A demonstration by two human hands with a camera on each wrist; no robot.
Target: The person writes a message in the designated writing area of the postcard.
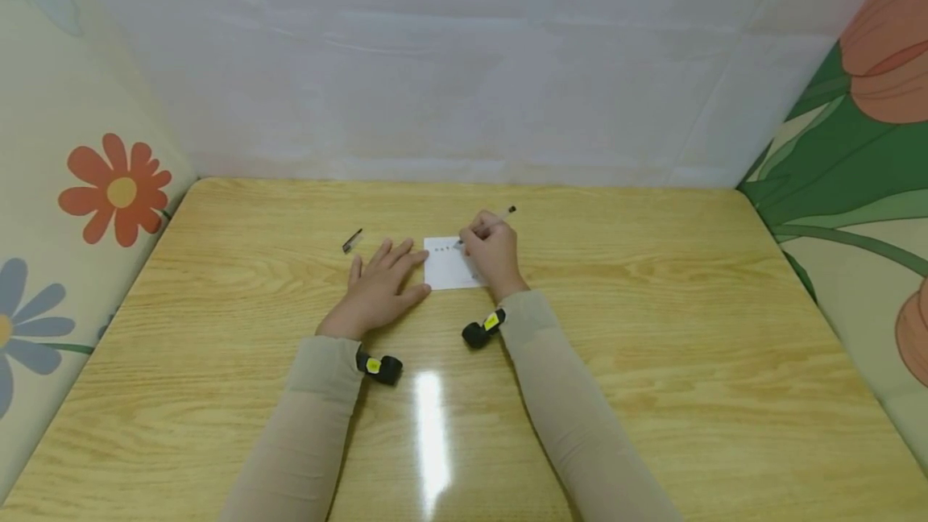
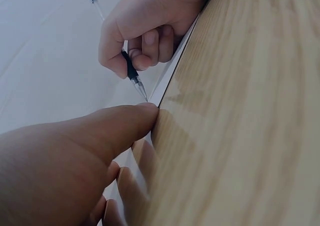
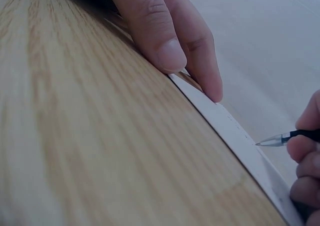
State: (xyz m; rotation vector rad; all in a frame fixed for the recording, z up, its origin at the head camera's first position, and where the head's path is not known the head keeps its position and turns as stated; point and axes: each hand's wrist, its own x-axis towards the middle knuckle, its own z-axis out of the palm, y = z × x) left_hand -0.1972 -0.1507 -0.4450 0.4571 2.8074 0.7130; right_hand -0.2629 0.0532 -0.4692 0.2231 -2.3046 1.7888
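A small white sheet of paper (image 1: 449,271) lies on the wooden table, with a short row of dark marks near its top edge. My right hand (image 1: 495,252) pinches a pen (image 2: 131,68) with a clear barrel and black grip, its tip at the paper by the end of that row. My left hand (image 1: 380,284) lies with fingers spread on the table, thumb and fingertips at the paper's left edge. In the right wrist view, the left thumb (image 3: 172,55) presses at the paper's corner. Part of the paper's right side is hidden beneath the right hand.
A black-and-clear pen cap (image 1: 352,241) lies on the table (image 1: 652,329) beyond the left fingers. A white sheet of cloth (image 1: 464,87) hangs behind the table's far edge. Flower-patterned panels (image 1: 116,192) flank both sides. Each wrist wears a black camera strap.
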